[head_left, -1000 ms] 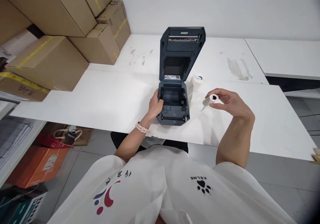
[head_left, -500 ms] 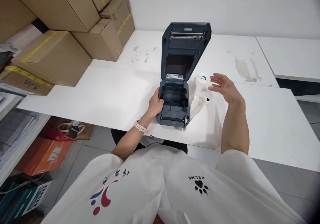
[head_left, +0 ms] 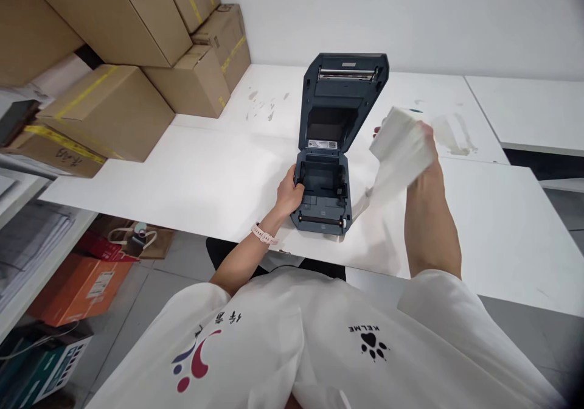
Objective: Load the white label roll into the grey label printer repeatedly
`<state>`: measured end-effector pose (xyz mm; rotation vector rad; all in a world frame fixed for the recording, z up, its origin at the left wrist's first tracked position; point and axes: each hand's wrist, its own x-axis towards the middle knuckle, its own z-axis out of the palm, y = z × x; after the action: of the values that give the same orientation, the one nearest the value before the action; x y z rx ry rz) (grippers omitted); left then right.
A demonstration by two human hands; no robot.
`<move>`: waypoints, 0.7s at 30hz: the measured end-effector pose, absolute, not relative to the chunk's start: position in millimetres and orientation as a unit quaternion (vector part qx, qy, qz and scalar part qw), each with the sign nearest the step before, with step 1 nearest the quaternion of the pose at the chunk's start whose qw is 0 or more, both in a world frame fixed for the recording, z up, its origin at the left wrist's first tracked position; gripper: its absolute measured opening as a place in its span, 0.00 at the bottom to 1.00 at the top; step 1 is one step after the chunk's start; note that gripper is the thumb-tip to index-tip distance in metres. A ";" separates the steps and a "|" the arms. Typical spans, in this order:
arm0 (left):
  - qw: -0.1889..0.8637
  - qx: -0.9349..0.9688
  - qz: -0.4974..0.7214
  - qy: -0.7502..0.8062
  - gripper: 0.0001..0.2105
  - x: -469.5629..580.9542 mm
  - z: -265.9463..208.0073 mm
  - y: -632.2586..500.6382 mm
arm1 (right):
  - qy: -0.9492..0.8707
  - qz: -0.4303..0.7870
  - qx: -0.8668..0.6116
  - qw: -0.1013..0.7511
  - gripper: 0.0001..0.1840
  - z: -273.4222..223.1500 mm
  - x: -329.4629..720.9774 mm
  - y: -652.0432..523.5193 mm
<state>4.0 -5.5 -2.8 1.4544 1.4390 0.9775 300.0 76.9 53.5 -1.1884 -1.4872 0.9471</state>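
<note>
A dark blue label printer (head_left: pixel 325 196) stands on the white table (head_left: pixel 201 178) with its lid (head_left: pixel 342 101) swung up and its paper bay bare. My left hand (head_left: pixel 290 193) grips the printer's left side. My right hand (head_left: pixel 424 153) is lifted above the table to the right of the lid and holds a white paper roll (head_left: pixel 398 138), blurred by motion. A loose strip of paper (head_left: pixel 376 193) trails from the roll down toward the printer's right side. The small white core seen earlier is hidden.
Several cardboard boxes (head_left: pixel 109 104) with yellow tape are stacked on the table's left and back. A second white table (head_left: pixel 529 111) adjoins at the right. Below the left edge are an orange box (head_left: pixel 77 287) and a brown bag (head_left: pixel 137 238) on the floor.
My right hand set down the small white core, reached to the larger paper roll beside the printer and lifted it, paper trailing. My left hand stayed on the printer.
</note>
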 end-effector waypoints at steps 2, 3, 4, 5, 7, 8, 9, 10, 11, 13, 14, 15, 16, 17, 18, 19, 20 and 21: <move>0.428 0.576 0.397 0.573 0.34 4.0 -3.1 -5.8 | -0.686 0.388 -0.453 0.418 0.43 82.2 276.2 61.9; 0.430 0.574 0.399 0.571 0.34 4.0 -3.6 -5.8 | -0.732 0.376 -0.432 0.370 0.43 94.5 262.2 55.6; 0.431 0.572 0.401 0.571 0.34 4.1 -4.0 -5.7 | -0.778 0.355 -0.413 0.313 0.42 104.4 247.5 50.5; 0.430 0.572 0.402 0.570 0.34 4.3 -4.2 -5.5 | -0.820 0.325 -0.400 0.250 0.41 111.3 233.0 46.7; 0.424 0.574 0.404 0.572 0.34 4.8 -3.7 -5.4 | -0.874 0.246 -0.398 0.134 0.37 115.4 207.0 43.3; 0.420 0.577 0.403 0.573 0.34 5.0 -2.8 -5.4 | -0.886 0.210 -0.404 0.092 0.35 113.2 196.4 43.7; 0.417 0.579 0.401 0.575 0.33 5.3 -1.5 -5.6 | -0.891 0.182 -0.412 0.058 0.34 108.9 187.6 45.1; 0.415 0.581 0.397 0.577 0.33 5.5 0.0 -5.9 | -0.893 0.163 -0.420 0.030 0.33 103.3 180.5 47.4; 0.413 0.582 0.391 0.581 0.33 5.6 1.7 -6.3 | -0.892 0.150 -0.427 0.005 0.33 97.0 174.9 50.0; 0.411 0.585 0.373 0.591 0.34 5.8 5.1 -7.2 | -0.887 0.137 -0.438 -0.043 0.33 85.0 167.0 55.2; 0.409 0.586 0.364 0.597 0.34 5.8 6.5 -7.7 | -0.885 0.134 -0.442 -0.063 0.33 80.0 164.4 57.1; 0.407 0.587 0.356 0.602 0.35 5.8 7.6 -8.0 | -0.882 0.134 -0.445 -0.079 0.34 76.1 162.6 58.1; 0.405 0.588 0.349 0.607 0.35 5.8 8.4 -8.1 | -0.880 0.137 -0.446 -0.089 0.34 73.1 161.7 57.9; 0.404 0.588 0.343 0.611 0.35 5.7 8.8 -8.2 | -0.879 0.142 -0.445 -0.090 0.35 71.2 162.0 56.4; 0.403 0.587 0.340 0.614 0.35 5.6 8.8 -8.1 | -0.881 0.147 -0.443 -0.081 0.35 70.1 163.5 53.1; 0.403 0.587 0.341 0.614 0.35 5.5 8.5 -8.1 | -0.884 0.149 -0.439 -0.059 0.34 69.9 166.3 47.8; 0.404 0.586 0.344 0.612 0.35 5.4 7.8 -8.0 | -0.888 0.146 -0.436 -0.027 0.33 70.2 170.2 40.2; 0.406 0.586 0.350 0.608 0.35 5.2 6.8 -8.0 | -0.890 0.139 -0.434 0.014 0.32 70.6 175.1 30.4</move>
<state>5.2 -8.0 6.8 1.4774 1.5332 0.8831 175.1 30.4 70.6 -1.3502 -2.7710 0.4336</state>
